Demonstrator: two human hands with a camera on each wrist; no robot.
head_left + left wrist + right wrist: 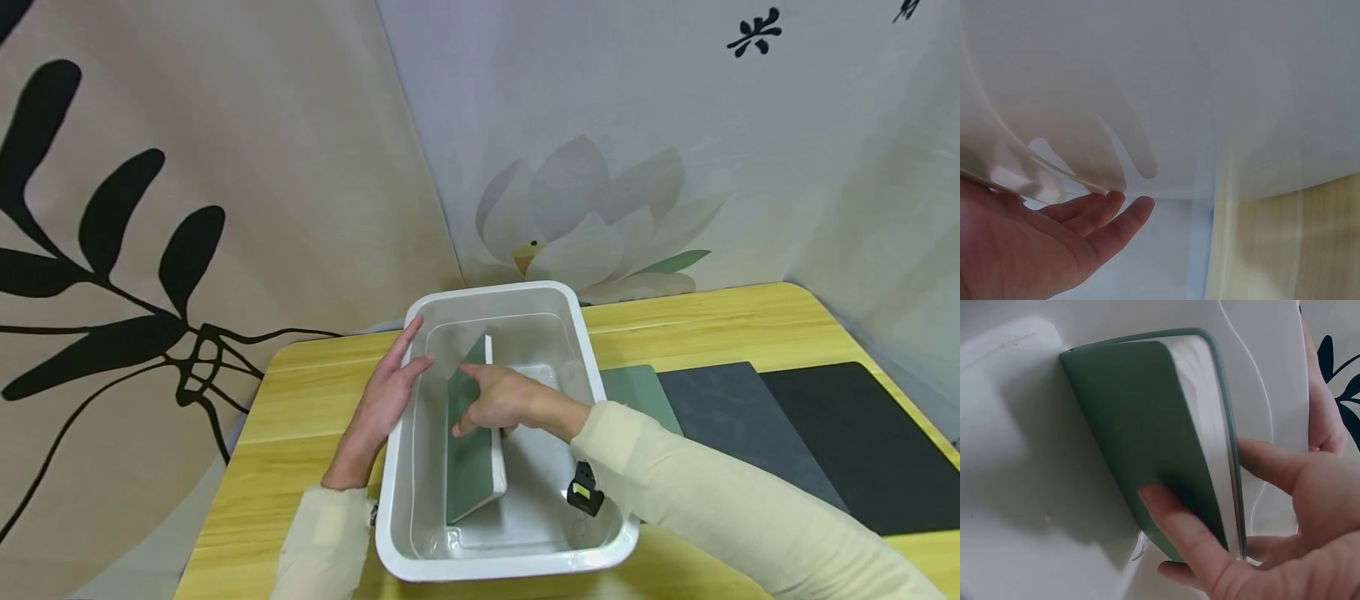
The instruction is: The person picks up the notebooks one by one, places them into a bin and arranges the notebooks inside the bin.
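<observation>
A white plastic basin (510,570) stands on the table. Inside it a green notebook (468,475) is on edge near the left wall, its white page edges facing up. My right hand (504,397) grips the notebook across those edges, thumb on one cover and fingers on the other. A thin ribbon (1140,545) hangs from the notebook in the right wrist view. My left hand (384,398) holds the basin's left rim, the thumb reaching over it; in the left wrist view, fingers (1113,228) lie against the outer wall under the rim.
Right of the basin, a second green flat cover (637,393), a dark grey-blue one (738,417) and a black one (862,442) lie side by side on the wooden table (322,375). Printed fabric (315,167) hangs behind and beside the table.
</observation>
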